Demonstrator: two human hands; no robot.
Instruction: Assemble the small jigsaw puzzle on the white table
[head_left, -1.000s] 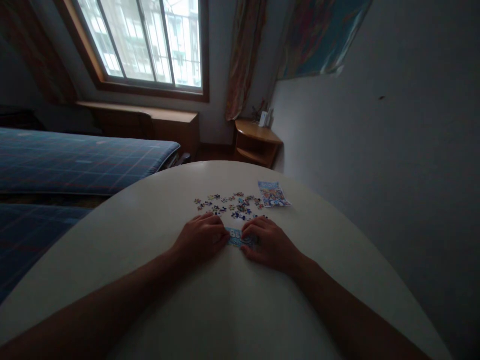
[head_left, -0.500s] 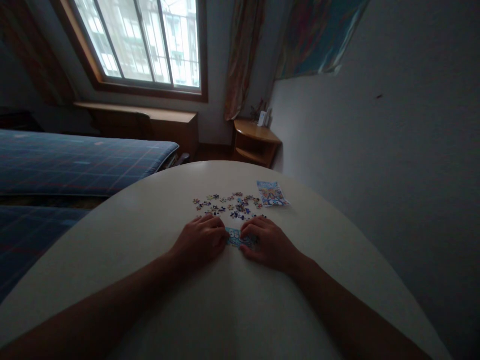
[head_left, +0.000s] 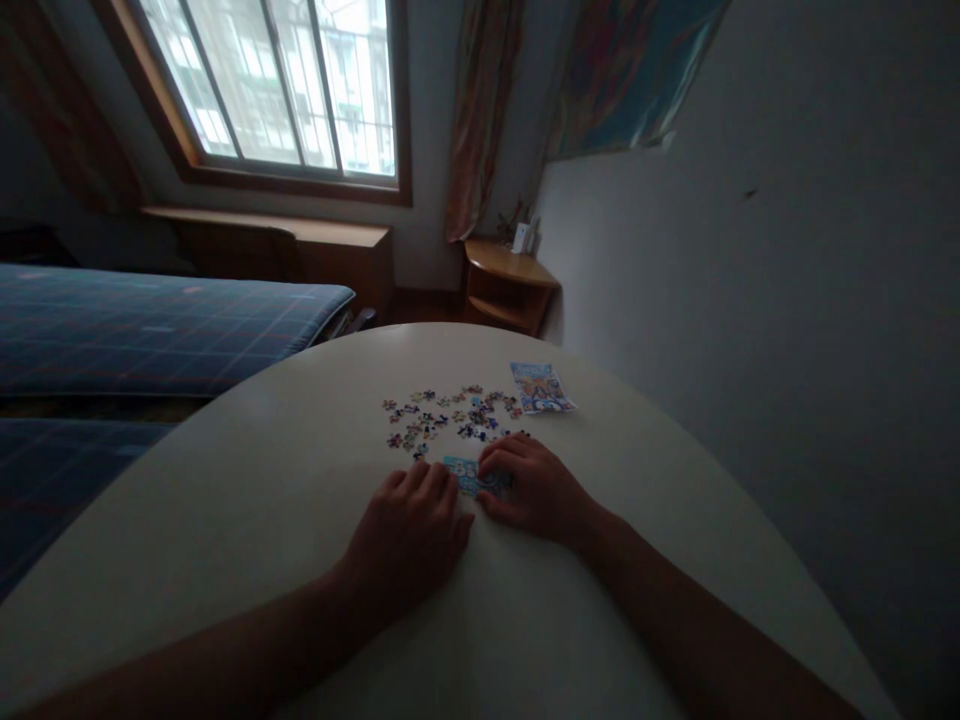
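A small joined section of jigsaw puzzle (head_left: 463,472), light blue with white shapes, lies flat on the table between my hands. My right hand (head_left: 529,485) covers its right end, thumb at the near edge and bent fingers at the far edge, gripping it. My left hand (head_left: 409,525) rests palm down just left of and nearer than the section. Its fingers point forward at the section's lower left, and its thumb lies apart toward the right; I see nothing held in it. Just beyond the hands are several loose puzzle pieces (head_left: 478,417), scattered.
A printed picture sheet (head_left: 543,388) lies on the round white table (head_left: 300,440), beyond the pieces at the right. A bare mattress (head_left: 165,325) is at the left, a wall (head_left: 720,330) at the right. A corner shelf (head_left: 510,265) and a window stand at the back.
My left hand has drawn back toward me from the left end of the puzzle section, uncovering that end and some loose pieces. My right hand stays on the section.
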